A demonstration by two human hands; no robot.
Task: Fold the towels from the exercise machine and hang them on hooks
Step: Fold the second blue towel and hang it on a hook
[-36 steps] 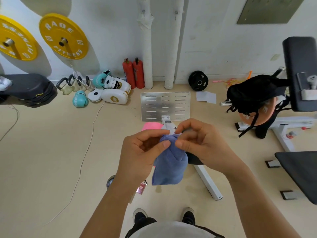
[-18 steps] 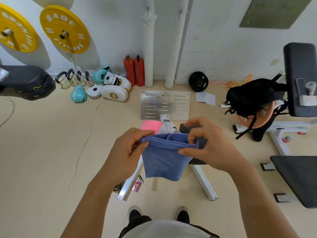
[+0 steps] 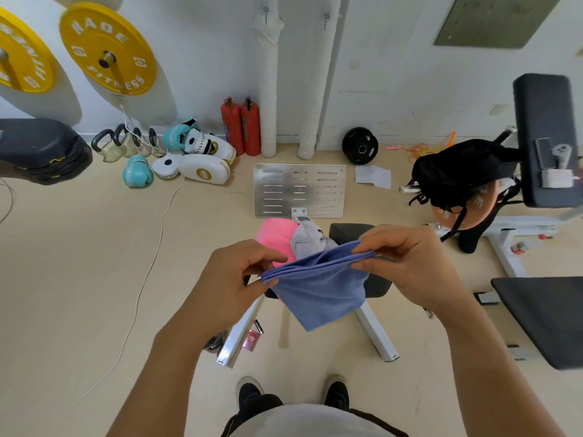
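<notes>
The left hand (image 3: 233, 279) pinches the near-left end of the blue towel (image 3: 318, 288) between thumb and curled fingers, and the right hand (image 3: 407, 263) pinches the far-right end the same way, so both grips are closed on cloth and nothing else. Between them the folded top edge runs taut as a stacked band of several layers, its long axis tilted from about 8 o'clock at the left hand to about 2 o'clock at the right. From that edge the rest of the towel hangs free toward 6 o'clock, ending in a skewed corner that points down and slightly left. Because the band is held at both ends, neither hand is nearer the towel; the right hand sits a little higher and further out. The next fold, as I judge it, turns on that axis: bringing one end across to the other would halve the band's length, and the tilt means the hanging corner may not line up unless the edge is levelled first. Just beyond the towel, at 12 o'clock from the grips, a pink towel (image 3: 276, 238) and a grey towel (image 3: 307, 242) lie touching each other on the exercise machine (image 3: 377, 335), beside its dark pad, still waiting to be folded. No hooks can be made out in this view.
</notes>
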